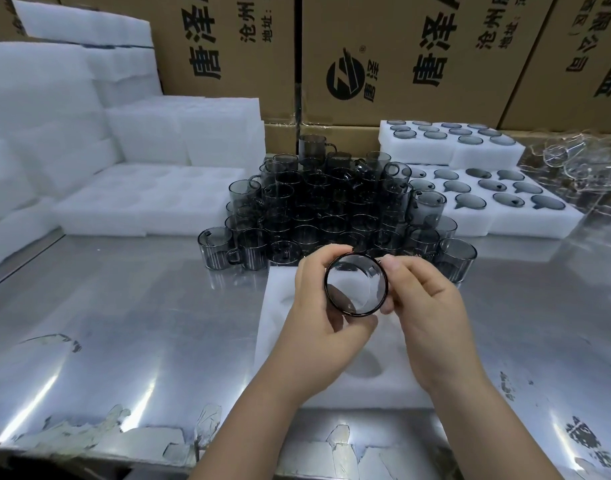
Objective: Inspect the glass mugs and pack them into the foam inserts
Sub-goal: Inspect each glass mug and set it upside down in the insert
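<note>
Closest in, low centre of the frame, both hands are up on one mug (356, 285). The left hand (317, 317) curls round its left side, thumb under the rim, and the right hand (425, 313) pinches the right edge with thumb and bent fingers. Neither hand is spread open, and both have hold of the glass. The mouth faces straight up at the camera, likely so the person can look down through the base for flaws. I can't make out its handle from here.

It's held just above a foam insert (276, 306) lying on the steel table (124, 323), with an empty round pocket (362, 365) showing between the wrists. That's a short drop once the check is passed, I'd say.

Just behind the hands, at centre frame, is the pile of smoky mugs (331, 202), stacked in tiers and within easy reach. To the right of it sit filled inserts (477, 223), two levels of them, with the mugs sunk in their pockets. At the far right edge is a tangle of clear glassware (574, 161), too blurred to sort. At left, empty foam sheets (141, 199) wait in stacks. Cardboard boxes (401, 64) wall off the top of the frame.
</note>
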